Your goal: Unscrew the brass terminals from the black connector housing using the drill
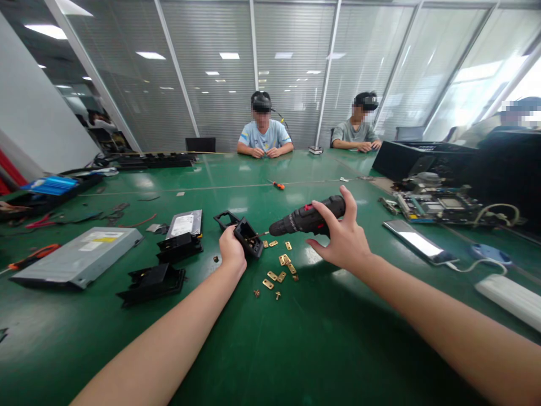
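Left hand (231,251): closed around a small black plastic part (248,238), held just above the green bench (296,338), open side turned toward the drill.
Right hand (344,239): wrapped around a black and red cordless drill (306,219), held level, bit tip at the plastic part.
Brass hinges and screws (281,270): scattered on the bench just below and between both hands.
Left of the hands: two more black plastic parts (152,282), a hard drive (185,223), a grey disc drive (78,256).
Right: phone (418,241), circuit board (439,204), white power strip (509,296).
Far side: orange screwdriver (278,185), two seated people.
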Available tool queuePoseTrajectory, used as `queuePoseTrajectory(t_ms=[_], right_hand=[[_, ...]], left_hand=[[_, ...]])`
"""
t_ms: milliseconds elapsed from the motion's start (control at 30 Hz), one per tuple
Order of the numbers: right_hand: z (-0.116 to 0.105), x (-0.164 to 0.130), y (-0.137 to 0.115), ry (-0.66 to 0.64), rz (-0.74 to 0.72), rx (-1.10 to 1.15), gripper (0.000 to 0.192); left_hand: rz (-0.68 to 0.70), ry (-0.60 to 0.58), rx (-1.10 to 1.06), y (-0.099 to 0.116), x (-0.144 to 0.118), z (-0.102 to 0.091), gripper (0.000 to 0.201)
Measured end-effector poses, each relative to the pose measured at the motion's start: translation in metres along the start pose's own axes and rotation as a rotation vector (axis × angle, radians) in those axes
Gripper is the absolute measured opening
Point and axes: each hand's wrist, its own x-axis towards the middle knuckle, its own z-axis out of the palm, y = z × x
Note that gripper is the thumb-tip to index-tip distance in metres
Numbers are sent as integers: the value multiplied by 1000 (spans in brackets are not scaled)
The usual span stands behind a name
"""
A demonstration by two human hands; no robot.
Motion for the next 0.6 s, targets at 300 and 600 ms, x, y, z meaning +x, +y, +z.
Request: queuePoseTrajectory(t_ms=[300, 600], right_hand=[[41, 5, -14, 229, 142, 15, 85], [48, 2, -13, 286, 218, 19, 110]], left_hand=[[-41, 35, -75, 4, -3, 3, 21], [-20, 12, -73, 1, -1, 1, 21]])
